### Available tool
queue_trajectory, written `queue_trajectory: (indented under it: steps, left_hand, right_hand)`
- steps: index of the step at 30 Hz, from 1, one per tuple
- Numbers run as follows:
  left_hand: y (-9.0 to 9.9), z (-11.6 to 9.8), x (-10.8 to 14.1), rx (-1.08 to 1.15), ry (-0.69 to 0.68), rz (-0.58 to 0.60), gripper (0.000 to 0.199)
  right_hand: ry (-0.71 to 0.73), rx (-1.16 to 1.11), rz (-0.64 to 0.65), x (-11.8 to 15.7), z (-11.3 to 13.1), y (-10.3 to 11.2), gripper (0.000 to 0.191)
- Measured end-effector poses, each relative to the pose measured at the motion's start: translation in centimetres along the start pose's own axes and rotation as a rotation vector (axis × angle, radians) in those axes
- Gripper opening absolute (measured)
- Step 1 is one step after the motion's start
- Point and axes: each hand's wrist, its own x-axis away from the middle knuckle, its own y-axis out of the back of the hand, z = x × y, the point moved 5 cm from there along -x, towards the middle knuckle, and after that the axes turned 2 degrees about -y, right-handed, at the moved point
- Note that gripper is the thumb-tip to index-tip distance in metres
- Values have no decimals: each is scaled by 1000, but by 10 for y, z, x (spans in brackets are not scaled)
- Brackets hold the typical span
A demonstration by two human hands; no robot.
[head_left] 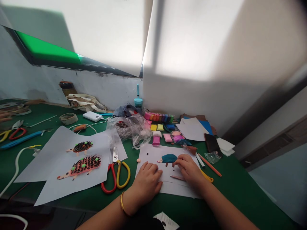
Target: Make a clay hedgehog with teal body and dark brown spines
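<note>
A blue clay hedgehog (169,158) with a pale face and brown legs lies on a white sheet of paper (148,153). At its rear end, the fingertips of my right hand (189,169) are pressed together; anything between them is too small to make out. My left hand (147,179) lies palm down on the sheet's left side, fingers stretched out and holding nothing. Under my right hand, a thin brownish stick (177,177) rests on the paper. A small ball of pale clay (138,160) sits by the left edge, near a tiny dark piece (147,154).
Red-and-yellow-handled scissors (115,171) lie left of the sheet. Beyond them are papers with finished clay hedgehogs (83,166). Several clay packets (156,140) and a plastic bag (129,129) stand behind. An orange stick (209,164) lies right. Another person's hand (4,116) shows far left.
</note>
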Motion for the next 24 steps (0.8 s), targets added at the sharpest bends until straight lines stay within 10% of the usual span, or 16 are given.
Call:
queue_trajectory:
  steps: [10,24]
  left_hand:
    - [-2,0,0,-14,5,11,37]
    - [-1,-3,-2,-44,-19,23,36]
  right_hand:
    - [-56,126,151,34,2,-5,5]
    - [-33,210,93,29,15,0,31]
